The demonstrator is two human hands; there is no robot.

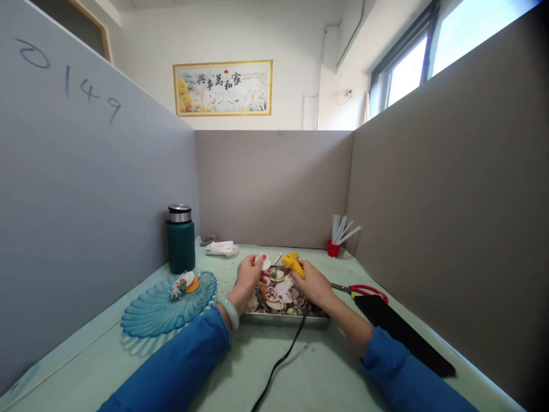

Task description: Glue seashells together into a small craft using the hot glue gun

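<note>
Pinched in the fingers of my left hand (249,276) is a white seashell (263,261), raised above the far left side of a metal tray (285,321). Mixed shells (278,292) fill the tray. My right hand (314,283) grips a yellow hot glue gun (293,264), its nozzle end turned toward the white shell with a small gap between them. A black cord (278,363) runs from near the tray toward my body. To the left, a blue scalloped glass plate (154,312) bears a small cluster of shells (184,285).
A green bottle (180,246) stands behind the plate. White packets (222,248) lie at the back. On the right are a red cup (333,248) of white glue sticks (342,229), red-handled scissors (369,292) and a black flat strip (403,335). Grey partitions (274,183) enclose the table.
</note>
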